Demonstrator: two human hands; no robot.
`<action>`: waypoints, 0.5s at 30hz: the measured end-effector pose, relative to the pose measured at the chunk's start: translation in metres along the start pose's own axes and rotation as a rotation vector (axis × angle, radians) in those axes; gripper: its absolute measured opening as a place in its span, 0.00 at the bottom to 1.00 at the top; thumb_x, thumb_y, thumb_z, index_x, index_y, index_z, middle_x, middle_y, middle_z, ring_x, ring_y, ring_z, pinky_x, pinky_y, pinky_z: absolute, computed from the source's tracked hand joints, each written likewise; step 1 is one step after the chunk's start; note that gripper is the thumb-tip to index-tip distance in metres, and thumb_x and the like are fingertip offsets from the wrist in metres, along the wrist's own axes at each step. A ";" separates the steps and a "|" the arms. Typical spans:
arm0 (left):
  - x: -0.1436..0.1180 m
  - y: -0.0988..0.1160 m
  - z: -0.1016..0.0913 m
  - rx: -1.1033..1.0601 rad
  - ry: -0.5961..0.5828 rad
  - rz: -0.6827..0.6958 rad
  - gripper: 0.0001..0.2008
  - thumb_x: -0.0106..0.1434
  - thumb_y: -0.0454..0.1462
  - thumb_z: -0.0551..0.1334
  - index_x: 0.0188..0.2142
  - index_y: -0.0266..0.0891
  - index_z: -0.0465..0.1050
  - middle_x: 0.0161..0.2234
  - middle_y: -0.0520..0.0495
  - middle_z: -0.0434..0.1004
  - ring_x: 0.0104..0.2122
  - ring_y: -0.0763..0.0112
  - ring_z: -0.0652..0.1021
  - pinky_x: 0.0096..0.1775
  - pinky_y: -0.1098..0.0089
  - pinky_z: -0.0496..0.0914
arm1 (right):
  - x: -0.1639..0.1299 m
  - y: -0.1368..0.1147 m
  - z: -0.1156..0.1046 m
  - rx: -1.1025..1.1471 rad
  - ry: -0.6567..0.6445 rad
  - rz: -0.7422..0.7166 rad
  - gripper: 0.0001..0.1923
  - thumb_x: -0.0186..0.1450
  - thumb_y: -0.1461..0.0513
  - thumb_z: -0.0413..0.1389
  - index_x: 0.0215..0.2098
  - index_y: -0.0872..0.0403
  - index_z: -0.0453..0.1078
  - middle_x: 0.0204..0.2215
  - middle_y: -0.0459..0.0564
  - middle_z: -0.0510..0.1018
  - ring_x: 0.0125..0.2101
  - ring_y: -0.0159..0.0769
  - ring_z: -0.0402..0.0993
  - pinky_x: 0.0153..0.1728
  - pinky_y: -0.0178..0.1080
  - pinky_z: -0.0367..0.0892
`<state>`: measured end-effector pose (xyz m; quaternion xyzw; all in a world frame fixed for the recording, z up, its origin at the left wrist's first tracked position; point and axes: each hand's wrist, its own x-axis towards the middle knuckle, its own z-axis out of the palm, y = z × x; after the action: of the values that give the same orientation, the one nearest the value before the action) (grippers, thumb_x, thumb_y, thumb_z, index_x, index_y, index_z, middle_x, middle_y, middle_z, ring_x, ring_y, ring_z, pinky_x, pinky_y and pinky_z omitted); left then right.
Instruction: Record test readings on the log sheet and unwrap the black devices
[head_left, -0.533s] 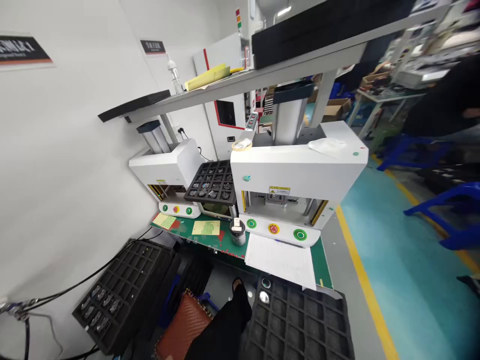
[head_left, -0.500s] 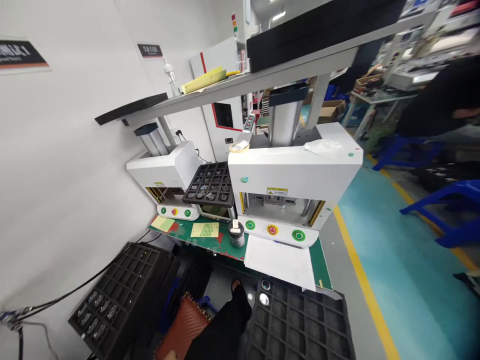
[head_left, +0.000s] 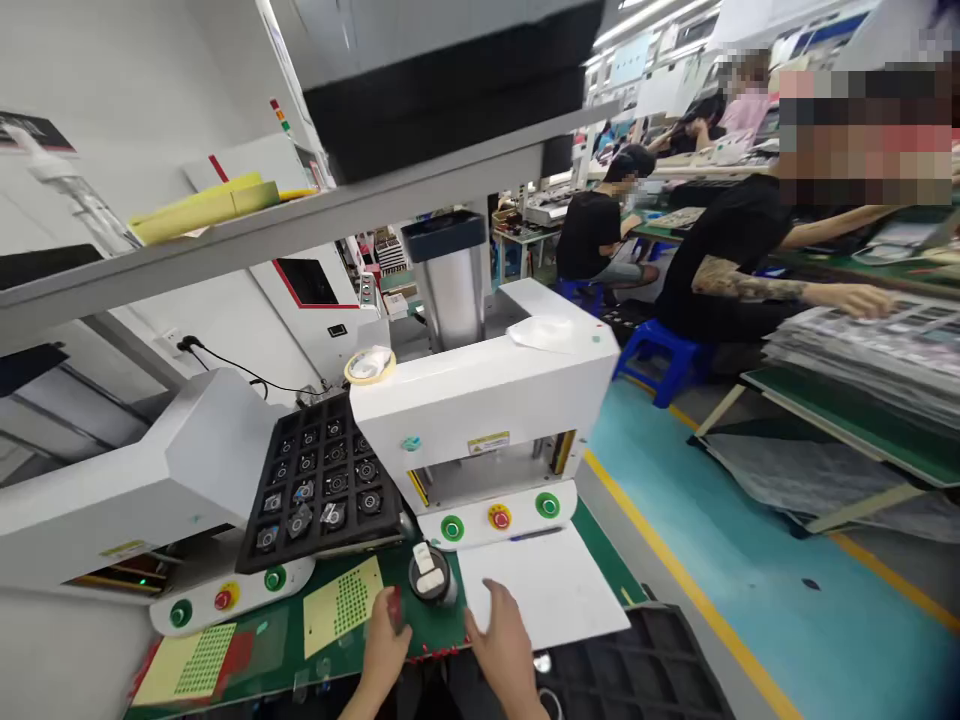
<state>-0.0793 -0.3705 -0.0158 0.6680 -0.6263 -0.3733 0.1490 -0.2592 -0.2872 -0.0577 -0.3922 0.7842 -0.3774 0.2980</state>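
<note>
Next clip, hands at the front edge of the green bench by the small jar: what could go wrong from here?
1. The left hand and right hand flank the small jar, which stands near the bench edge; a careless nudge might tip it off.
2. The black parts tray rests tilted between the two white presses; a bump could slide it.
3. The right hand lies on the white sheet just below the press buttons; a stray reach might hit one.

Ahead of left hand [head_left: 386, 645]: small round jar [head_left: 430, 576], parts tray [head_left: 324, 482] block.
Ahead of right hand [head_left: 504, 648]: white sheet [head_left: 547, 590] flat, passable; press machine [head_left: 487, 420] beyond.
</note>
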 end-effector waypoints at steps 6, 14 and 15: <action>0.026 -0.039 0.012 -0.158 -0.079 -0.111 0.31 0.43 0.29 0.59 0.51 0.37 0.60 0.52 0.32 0.72 0.48 0.58 0.77 0.42 0.67 0.73 | 0.034 -0.082 0.077 -0.208 0.038 -0.129 0.37 0.53 0.57 0.60 0.60 0.60 0.62 0.60 0.66 0.64 0.60 0.61 0.60 0.56 0.59 0.61; 0.039 -0.046 0.020 -0.245 -0.177 0.056 0.38 0.51 0.41 0.59 0.60 0.33 0.49 0.61 0.29 0.58 0.59 0.53 0.67 0.58 0.57 0.64 | -0.101 0.096 0.058 -0.174 0.345 0.150 0.15 0.65 0.57 0.46 0.40 0.54 0.72 0.52 0.64 0.73 0.56 0.51 0.67 0.58 0.52 0.63; 0.038 -0.046 0.023 -0.241 -0.179 0.100 0.39 0.52 0.43 0.59 0.61 0.33 0.48 0.62 0.30 0.56 0.60 0.52 0.64 0.59 0.55 0.62 | -0.124 0.120 0.050 -0.208 0.299 0.257 0.15 0.63 0.58 0.47 0.38 0.53 0.73 0.50 0.64 0.74 0.55 0.52 0.69 0.58 0.52 0.64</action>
<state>-0.0637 -0.3927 -0.0739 0.5772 -0.6202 -0.4961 0.1901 -0.2043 -0.1519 -0.1627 -0.2575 0.8979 -0.3074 0.1818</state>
